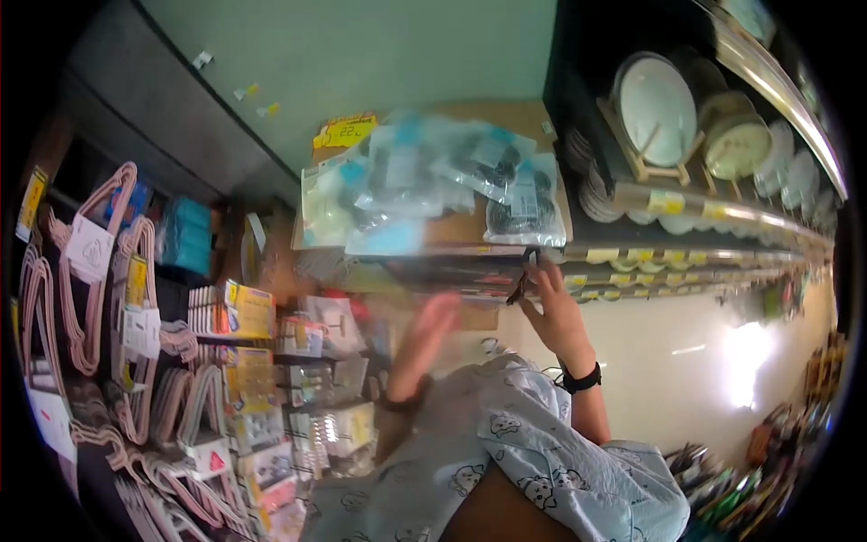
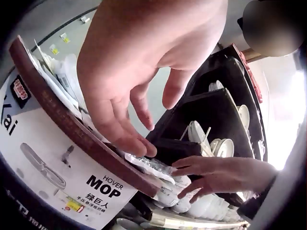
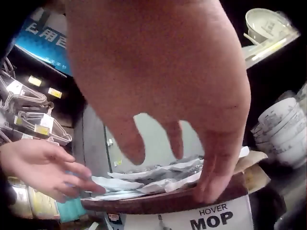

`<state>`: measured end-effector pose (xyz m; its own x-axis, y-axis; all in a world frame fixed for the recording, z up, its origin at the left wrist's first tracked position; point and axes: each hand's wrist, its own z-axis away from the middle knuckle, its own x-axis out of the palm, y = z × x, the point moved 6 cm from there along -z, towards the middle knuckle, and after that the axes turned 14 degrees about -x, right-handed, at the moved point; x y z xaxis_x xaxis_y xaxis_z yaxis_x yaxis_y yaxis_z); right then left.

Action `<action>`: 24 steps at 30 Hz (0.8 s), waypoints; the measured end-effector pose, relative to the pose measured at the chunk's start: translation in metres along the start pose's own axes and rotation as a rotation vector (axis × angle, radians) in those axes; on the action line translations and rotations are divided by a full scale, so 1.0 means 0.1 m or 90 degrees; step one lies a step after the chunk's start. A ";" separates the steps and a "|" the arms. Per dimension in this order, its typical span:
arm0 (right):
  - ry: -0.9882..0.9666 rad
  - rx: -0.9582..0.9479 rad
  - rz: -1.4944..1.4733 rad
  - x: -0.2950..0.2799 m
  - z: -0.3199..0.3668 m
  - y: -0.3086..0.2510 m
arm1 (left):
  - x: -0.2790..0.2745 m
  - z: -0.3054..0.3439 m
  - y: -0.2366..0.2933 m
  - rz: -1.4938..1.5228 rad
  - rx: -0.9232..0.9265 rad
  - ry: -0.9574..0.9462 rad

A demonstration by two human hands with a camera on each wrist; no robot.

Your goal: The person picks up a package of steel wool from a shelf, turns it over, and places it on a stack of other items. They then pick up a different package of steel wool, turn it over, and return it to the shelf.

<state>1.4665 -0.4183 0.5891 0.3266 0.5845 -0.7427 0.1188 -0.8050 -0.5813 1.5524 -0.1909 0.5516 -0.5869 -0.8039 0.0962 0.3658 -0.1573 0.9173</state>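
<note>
Clear plastic packets (image 1: 402, 172) with dark contents lie on top of a cardboard box (image 1: 452, 231). Blurred in the head view, my left hand (image 1: 429, 334) is in front of the box; its fingers hang loosely bent, holding nothing, in the left wrist view (image 2: 144, 67). My right hand (image 1: 558, 316) is at the box's front right, beside a small dark object (image 1: 519, 287) that I cannot identify. In the right wrist view the right hand (image 3: 168, 72) has its fingers pointing down at the box rim (image 3: 158, 203); whether they touch it is unclear.
Hangers (image 1: 86, 298) and packaged goods (image 1: 248, 312) hang on the left. Plates (image 1: 655, 108) and bowls stand on shelves at the right. A yellow price sign (image 1: 344, 132) is behind the packets. Part of another person (image 2: 273, 26) shows at upper right, blurred.
</note>
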 end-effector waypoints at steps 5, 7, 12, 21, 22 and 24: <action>0.032 0.026 -0.043 -0.31 -0.38 0.67 | 0.39 -0.58 0.05 -0.174 0.097 0.140; 0.013 0.030 -0.059 -0.39 -0.56 0.89 | 0.53 -0.76 0.06 -0.238 0.101 0.170; -0.023 0.053 -0.231 -0.44 -0.66 1.22 | 0.92 -1.00 0.17 0.058 -0.031 0.160; -0.331 -0.067 -0.451 -0.13 -0.50 1.44 | 0.74 -0.66 0.14 0.136 0.061 0.348; -0.376 -0.076 -0.509 -0.13 -0.49 1.30 | 0.68 -0.58 0.01 0.129 0.034 0.380; -0.463 -0.099 -0.616 -0.10 -0.44 0.94 | 0.51 -0.45 -0.28 0.116 -0.008 0.441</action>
<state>1.5153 -0.5047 0.5563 -0.5544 0.8295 -0.0670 0.1496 0.0202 -0.9885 1.5447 -0.2537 0.5134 0.0756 -0.9969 -0.0235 0.4248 0.0109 0.9052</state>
